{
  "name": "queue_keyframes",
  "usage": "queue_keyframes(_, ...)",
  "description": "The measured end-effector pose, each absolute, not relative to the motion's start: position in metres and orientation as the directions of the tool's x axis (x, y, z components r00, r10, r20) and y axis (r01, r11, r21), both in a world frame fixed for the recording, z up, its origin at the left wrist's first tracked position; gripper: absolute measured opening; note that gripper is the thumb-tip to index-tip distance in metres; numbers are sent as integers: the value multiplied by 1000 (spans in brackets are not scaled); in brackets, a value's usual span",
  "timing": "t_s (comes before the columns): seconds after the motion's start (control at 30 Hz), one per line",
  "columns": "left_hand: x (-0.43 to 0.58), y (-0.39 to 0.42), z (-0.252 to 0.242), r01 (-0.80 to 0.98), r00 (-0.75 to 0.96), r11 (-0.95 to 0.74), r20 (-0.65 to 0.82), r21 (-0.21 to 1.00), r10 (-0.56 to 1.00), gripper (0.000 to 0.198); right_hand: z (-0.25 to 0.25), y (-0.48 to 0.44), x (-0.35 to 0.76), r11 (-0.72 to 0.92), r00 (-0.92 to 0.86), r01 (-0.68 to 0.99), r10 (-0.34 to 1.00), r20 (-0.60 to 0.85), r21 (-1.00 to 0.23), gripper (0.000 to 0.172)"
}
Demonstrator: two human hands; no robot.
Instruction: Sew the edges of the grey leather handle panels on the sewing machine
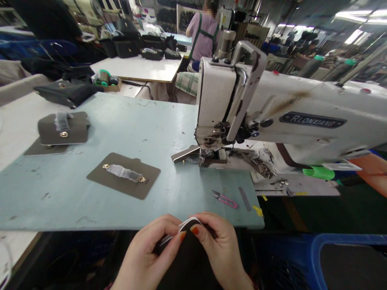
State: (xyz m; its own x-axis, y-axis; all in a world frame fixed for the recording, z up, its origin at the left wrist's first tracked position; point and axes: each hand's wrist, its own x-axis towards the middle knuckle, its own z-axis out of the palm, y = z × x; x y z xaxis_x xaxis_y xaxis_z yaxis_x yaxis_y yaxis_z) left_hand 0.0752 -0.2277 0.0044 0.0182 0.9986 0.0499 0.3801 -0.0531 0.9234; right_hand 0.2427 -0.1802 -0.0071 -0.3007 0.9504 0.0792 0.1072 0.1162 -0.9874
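Observation:
Both hands pinch a dark bag panel with a white edge (188,226) in front of the table's near edge. My left hand (152,247) grips its upper left side between thumb and fingers. My right hand (219,239) holds the rounded corner, thumb on the face toward me. The panel's lower part merges with dark areas below. On the table ahead lies a grey-brown panel (116,186) with a plastic-wrapped handle (124,173) on gold fittings. Pink thread snips (226,199) and a small grey strip (244,199) lie beyond my right hand.
A sewing machine (302,108) stands at the right, another panel piece (183,154) beside its needle area. Stacked flap pieces (63,131) and a black bag (65,92) are at the left. A blue crate (316,249) stands at lower right. A person (204,36) is at the back.

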Motion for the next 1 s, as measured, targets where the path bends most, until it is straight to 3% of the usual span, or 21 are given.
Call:
queue_keyframes(0.3,75,-228,7,366,28,-97,93,925,995,14,-5,-183,244,51,-340,89,940,17,-995,18)
queue_keyframes(0.5,78,-225,6,326,33,-97,91,940,995,14,-2,-184,243,101,-338,139,940,49,-985,23)
queue_keyframes(0.67,77,-222,8,211,-20,7,-3,978,1000,18,-3,-188,241,182,-268,115,952,146,-977,21)
queue_keyframes(0.9,74,-218,4,11,-20,166,-166,986,986,36,-7,-188,241,238,-304,104,932,197,-966,19)
queue_keyframes(1.0,71,-217,8,20,-19,226,-226,974,974,27,-6,-186,241,243,-322,116,926,195,-963,21)
